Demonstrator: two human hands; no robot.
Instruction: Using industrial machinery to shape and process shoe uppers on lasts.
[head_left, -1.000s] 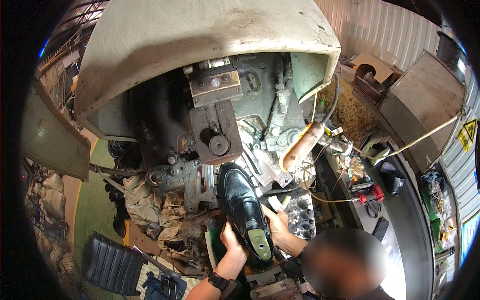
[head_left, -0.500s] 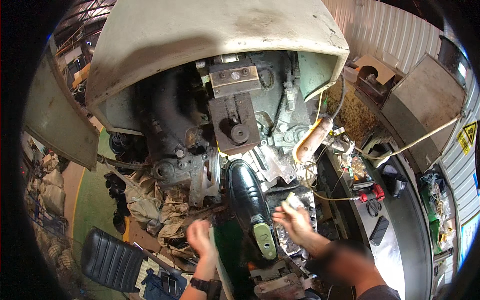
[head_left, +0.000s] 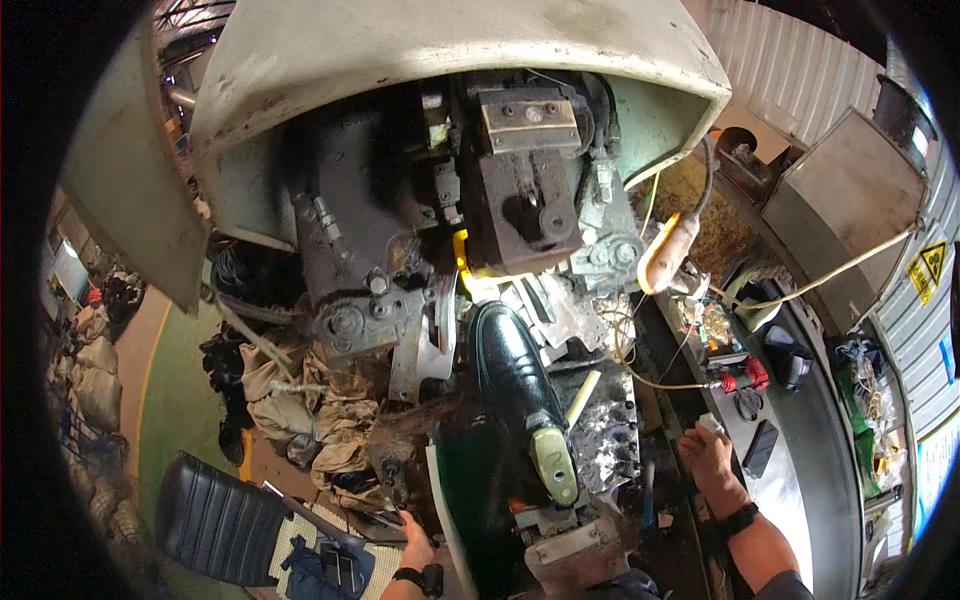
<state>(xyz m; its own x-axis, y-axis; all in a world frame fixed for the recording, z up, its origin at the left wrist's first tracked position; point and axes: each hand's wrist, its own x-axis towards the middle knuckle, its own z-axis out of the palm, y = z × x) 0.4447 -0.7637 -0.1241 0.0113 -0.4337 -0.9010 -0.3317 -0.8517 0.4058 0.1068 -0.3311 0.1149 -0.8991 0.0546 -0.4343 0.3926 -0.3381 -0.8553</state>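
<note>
A glossy black shoe (head_left: 515,365) sits toe-up toward the machine, on a pale green shoe last (head_left: 553,465) whose heel end shows bare. My right hand (head_left: 712,465), to the right of it above the side bench, is closed in a pinch on a small whitish piece (head_left: 710,424) of unclear kind. Low on the left, my left hand (head_left: 416,545) has its fingers curled beside a thin greyish thing; what it holds is hard to make out. A cream-coloured stick (head_left: 582,398) leans close to the shoe's right side.
The machine's dark metal head (head_left: 525,210) hangs over the toe under a large cream hood (head_left: 450,50). A lit lamp (head_left: 668,252) hangs at right. Along the side bench (head_left: 785,510) are a red tool (head_left: 742,375) and a black phone-like slab (head_left: 761,448). A black chair (head_left: 218,520) stands left.
My right hand has moved right, away from the shoe's side, with a pale piece in its fingers. My left hand has dropped lower and its fingers have curled. The view has shifted, too.
</note>
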